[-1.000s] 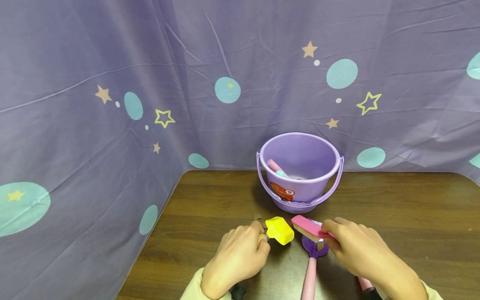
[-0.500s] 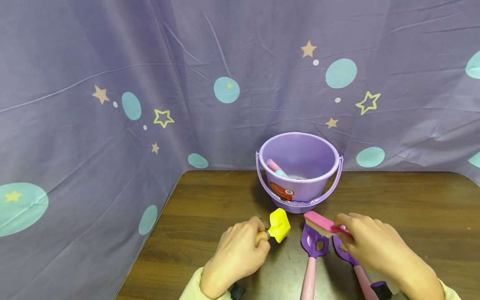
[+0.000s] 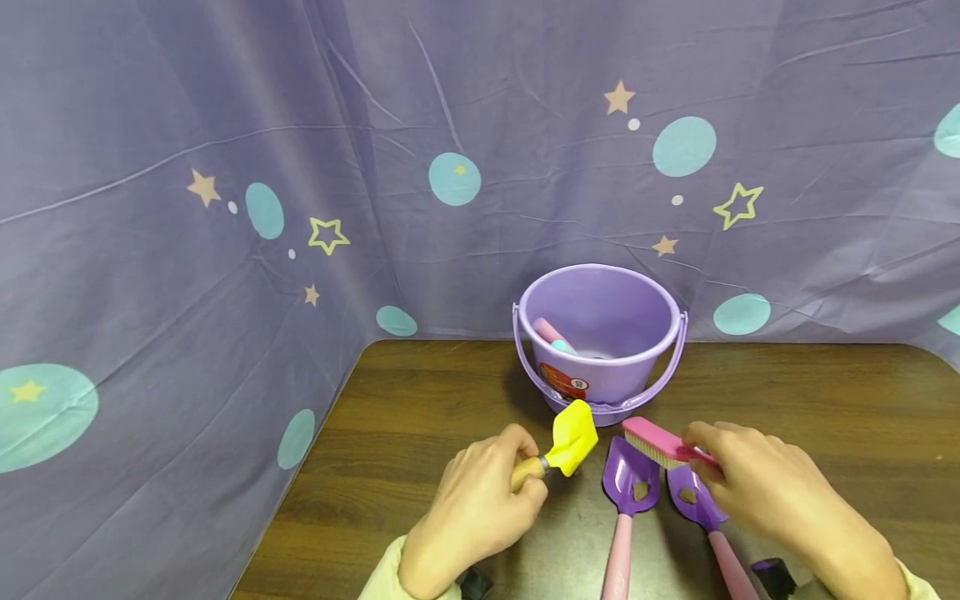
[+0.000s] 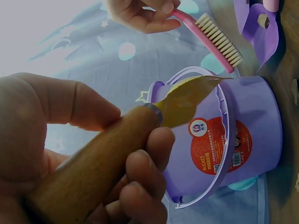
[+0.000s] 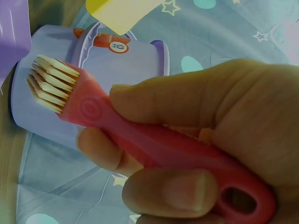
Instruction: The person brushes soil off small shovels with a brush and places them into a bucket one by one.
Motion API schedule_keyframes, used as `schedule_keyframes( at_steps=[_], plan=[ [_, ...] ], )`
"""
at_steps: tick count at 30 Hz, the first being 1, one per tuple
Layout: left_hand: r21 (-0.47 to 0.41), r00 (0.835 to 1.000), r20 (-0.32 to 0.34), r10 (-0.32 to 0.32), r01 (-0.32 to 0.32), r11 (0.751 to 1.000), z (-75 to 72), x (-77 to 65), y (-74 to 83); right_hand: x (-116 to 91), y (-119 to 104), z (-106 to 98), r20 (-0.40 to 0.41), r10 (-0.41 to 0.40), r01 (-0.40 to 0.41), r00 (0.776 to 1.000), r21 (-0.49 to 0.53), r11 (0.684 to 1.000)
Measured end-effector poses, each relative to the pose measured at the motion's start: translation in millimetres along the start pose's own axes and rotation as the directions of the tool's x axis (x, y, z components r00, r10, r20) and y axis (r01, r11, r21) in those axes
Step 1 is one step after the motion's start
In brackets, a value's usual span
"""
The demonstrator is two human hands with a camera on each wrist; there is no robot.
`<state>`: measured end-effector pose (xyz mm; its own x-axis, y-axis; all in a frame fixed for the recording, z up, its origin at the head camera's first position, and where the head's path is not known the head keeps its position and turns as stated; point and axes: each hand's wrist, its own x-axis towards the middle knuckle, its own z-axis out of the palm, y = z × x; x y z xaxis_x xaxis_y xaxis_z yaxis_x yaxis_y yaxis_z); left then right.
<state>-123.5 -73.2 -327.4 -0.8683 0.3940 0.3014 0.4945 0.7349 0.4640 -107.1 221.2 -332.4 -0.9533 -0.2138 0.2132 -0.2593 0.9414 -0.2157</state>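
My left hand (image 3: pixel 480 508) grips the wooden handle of a small shovel with a yellow blade (image 3: pixel 574 437). The blade is raised in front of the bucket (image 3: pixel 617 385). In my right hand (image 3: pixel 772 487) is a pink brush (image 3: pixel 654 438), held by its handle with pale bristles (image 5: pixel 52 86) facing left in the right wrist view. Below the brush, a purple shovel (image 3: pixel 621 471) with a pink handle lies on the table. Another purple shovel (image 3: pixel 697 502) lies to its right, partly behind my right hand. A small brown piece (image 3: pixel 640 492) sits in the first blade, another (image 3: pixel 687 496) in the second.
The lilac bucket stands upright at the table's back, its handle hanging forward. Inside it are a pink item (image 3: pixel 550 332) and a turquoise one (image 3: pixel 564 347), mostly hidden. A patterned curtain (image 3: pixel 480 275) rises behind and left of the wooden table (image 3: pixel 420 400).
My right hand has moved right with the brush, away from over the first purple shovel, uncovering the second one. The yellow shovel in my left hand has tilted upward.
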Motion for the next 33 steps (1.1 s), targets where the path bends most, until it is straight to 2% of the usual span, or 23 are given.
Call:
schedule_keyframes(
  at_steps=[7, 13, 19, 22, 27, 33],
  plan=[
    [-0.039, 0.999, 0.007, 0.042, -0.042, 0.998, -1.0, -0.8, 1.1, 0.6, 2.9, -4.1, -0.008, 0.018, -0.018, 1.0, -0.005, 1.0],
    [-0.069, 0.995, -0.027, 0.098, -0.099, 0.993, -1.6, -0.1, 2.4, 0.2, 5.1, -5.7, -0.022, 0.019, -0.02, 1.0, -0.012, 1.0],
    [-0.058, 0.988, -0.073, 0.14, -0.144, 0.988, -1.4, -0.3, 4.3, 0.3, 5.2, -6.7, -0.042, 0.018, -0.018, 0.999, -0.017, 1.0],
    [-0.06, 0.979, -0.11, 0.173, -0.18, 0.982, -1.7, -1.2, 4.7, 0.4, 4.9, -6.7, -0.048, 0.018, -0.019, 0.999, -0.018, 1.0],
    [-0.068, 0.953, -0.172, 0.252, -0.266, 0.962, -2.4, -1.2, 5.1, 0.6, 4.3, -6.2, -0.053, 0.021, -0.022, 0.998, -0.014, 1.0],
    [-0.111, 0.922, -0.257, 0.29, -0.326, 0.939, -4.2, -0.5, 7.7, 1.2, 4.8, -5.9, -0.051, 0.026, -0.027, 0.998, -0.015, 1.0]
  ],
)
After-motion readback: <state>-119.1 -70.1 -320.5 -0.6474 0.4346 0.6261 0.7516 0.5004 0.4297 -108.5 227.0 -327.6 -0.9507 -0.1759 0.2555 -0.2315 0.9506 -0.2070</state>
